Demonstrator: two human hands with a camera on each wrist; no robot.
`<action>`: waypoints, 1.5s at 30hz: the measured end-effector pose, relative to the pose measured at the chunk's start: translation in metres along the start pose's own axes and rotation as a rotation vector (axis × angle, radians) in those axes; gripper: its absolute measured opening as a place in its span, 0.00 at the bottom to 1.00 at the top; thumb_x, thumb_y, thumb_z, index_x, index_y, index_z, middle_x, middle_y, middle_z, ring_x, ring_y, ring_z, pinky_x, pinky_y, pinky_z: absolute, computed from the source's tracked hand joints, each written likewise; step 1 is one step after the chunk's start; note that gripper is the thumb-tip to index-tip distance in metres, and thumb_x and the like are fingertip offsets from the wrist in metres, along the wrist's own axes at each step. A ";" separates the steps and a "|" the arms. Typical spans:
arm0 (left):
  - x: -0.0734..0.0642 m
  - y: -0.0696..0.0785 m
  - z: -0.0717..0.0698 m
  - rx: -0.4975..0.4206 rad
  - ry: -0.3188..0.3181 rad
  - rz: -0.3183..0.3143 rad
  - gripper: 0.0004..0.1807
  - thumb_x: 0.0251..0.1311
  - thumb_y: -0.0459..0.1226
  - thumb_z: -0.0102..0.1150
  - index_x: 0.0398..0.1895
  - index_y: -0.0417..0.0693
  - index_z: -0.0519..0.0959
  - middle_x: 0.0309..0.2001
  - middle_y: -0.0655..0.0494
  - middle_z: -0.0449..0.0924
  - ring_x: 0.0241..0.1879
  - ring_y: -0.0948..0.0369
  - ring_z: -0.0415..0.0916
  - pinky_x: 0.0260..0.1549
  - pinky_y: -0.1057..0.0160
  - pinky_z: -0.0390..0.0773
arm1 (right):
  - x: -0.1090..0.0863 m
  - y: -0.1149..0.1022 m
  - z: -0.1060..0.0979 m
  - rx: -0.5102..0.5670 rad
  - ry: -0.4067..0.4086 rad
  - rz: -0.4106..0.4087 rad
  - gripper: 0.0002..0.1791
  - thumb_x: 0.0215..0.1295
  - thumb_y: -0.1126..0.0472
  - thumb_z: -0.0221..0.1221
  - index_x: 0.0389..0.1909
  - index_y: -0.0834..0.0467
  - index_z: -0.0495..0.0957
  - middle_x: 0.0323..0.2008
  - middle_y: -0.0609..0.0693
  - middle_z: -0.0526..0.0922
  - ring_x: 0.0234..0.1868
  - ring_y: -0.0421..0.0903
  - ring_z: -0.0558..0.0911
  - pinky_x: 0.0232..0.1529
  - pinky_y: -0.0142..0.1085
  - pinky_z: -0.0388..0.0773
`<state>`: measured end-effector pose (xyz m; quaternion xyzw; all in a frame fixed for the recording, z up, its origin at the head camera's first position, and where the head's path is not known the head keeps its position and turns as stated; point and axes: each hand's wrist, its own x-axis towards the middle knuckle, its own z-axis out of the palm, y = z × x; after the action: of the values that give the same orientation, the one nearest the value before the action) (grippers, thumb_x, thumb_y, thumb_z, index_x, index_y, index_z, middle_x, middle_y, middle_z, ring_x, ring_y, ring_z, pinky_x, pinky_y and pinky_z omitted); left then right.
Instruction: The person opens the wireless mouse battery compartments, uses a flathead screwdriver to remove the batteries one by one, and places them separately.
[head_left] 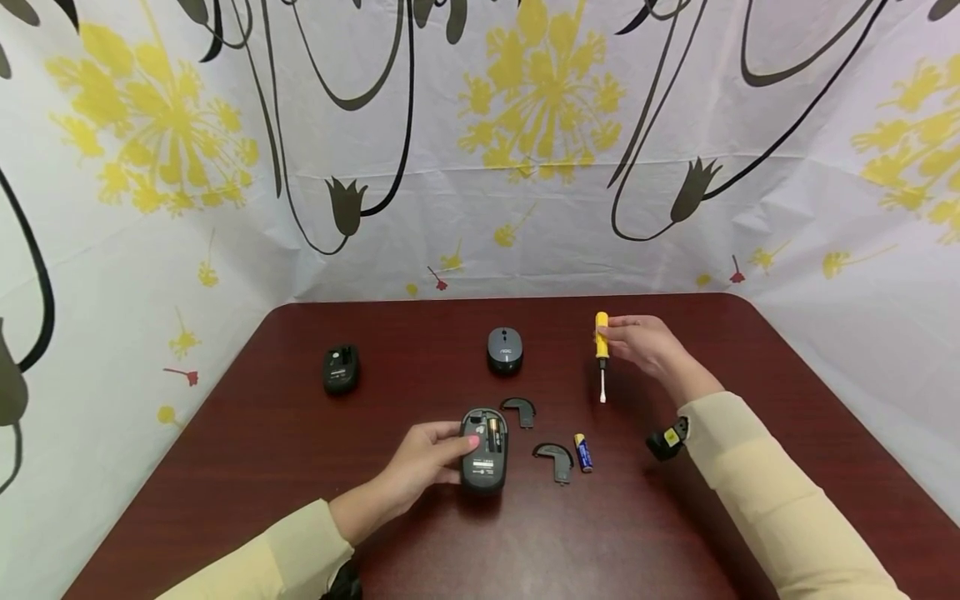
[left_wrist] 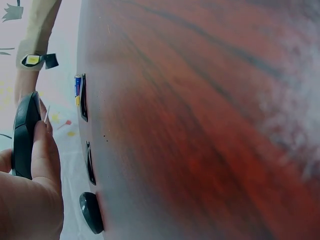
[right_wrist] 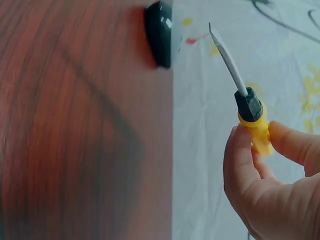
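Observation:
My left hand (head_left: 422, 460) grips a dark computer mouse (head_left: 483, 468), its underside facing up. Its battery bay is uncovered, with a battery (head_left: 492, 435) inside, and the left thumb lies across the mouse's edge. Further right, my right hand (head_left: 647, 346) pinches a screwdriver (head_left: 602, 340) by its yellow handle, the metal blade pointing down toward the near side. In the right wrist view, thumb and fingers close round the yellow handle (right_wrist: 261, 137) below a black collar. Beside the held mouse lie two curved battery covers, one farther back (head_left: 521, 410) and one nearer (head_left: 558, 462).
A blue and yellow loose battery (head_left: 583, 454) lies next to the nearer cover. A grey mouse (head_left: 505, 350) stands upright behind, and another dark mouse (head_left: 341, 369) lies underside up at the left. The dark red table (head_left: 600, 533) meets a patterned cloth (head_left: 420, 183) behind it.

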<state>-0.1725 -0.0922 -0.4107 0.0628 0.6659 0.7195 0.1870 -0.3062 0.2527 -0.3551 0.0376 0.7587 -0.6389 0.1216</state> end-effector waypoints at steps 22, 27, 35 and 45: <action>0.001 0.001 0.002 -0.001 -0.008 -0.008 0.28 0.64 0.37 0.61 0.61 0.26 0.70 0.47 0.39 0.81 0.38 0.54 0.83 0.37 0.56 0.84 | -0.058 -0.037 0.066 0.160 -0.039 -0.227 0.27 0.70 0.63 0.57 0.66 0.67 0.63 0.55 0.63 0.76 0.48 0.44 0.82 0.54 0.45 0.76; 0.000 0.001 0.002 0.006 -0.009 -0.010 0.27 0.65 0.38 0.60 0.61 0.27 0.70 0.47 0.39 0.81 0.39 0.54 0.83 0.37 0.56 0.84 | -0.068 -0.041 0.080 0.184 -0.063 -0.294 0.24 0.69 0.65 0.59 0.62 0.67 0.67 0.49 0.58 0.80 0.48 0.47 0.83 0.49 0.42 0.80; 0.000 0.003 0.002 0.020 -0.009 -0.026 0.28 0.65 0.39 0.60 0.62 0.28 0.70 0.47 0.40 0.81 0.38 0.54 0.83 0.37 0.56 0.84 | -0.082 -0.040 0.101 0.165 -0.079 -0.406 0.19 0.67 0.65 0.61 0.56 0.65 0.71 0.47 0.59 0.82 0.45 0.47 0.84 0.48 0.45 0.81; 0.001 0.003 0.002 0.027 -0.014 -0.028 0.27 0.65 0.39 0.61 0.61 0.29 0.70 0.46 0.41 0.81 0.38 0.55 0.83 0.36 0.57 0.84 | -0.095 -0.032 0.119 0.065 -0.104 -0.642 0.16 0.65 0.69 0.62 0.52 0.66 0.72 0.44 0.56 0.83 0.41 0.51 0.83 0.44 0.38 0.82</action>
<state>-0.1732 -0.0903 -0.4075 0.0608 0.6751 0.7072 0.2010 -0.2053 0.1392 -0.3204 -0.2323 0.7037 -0.6697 -0.0488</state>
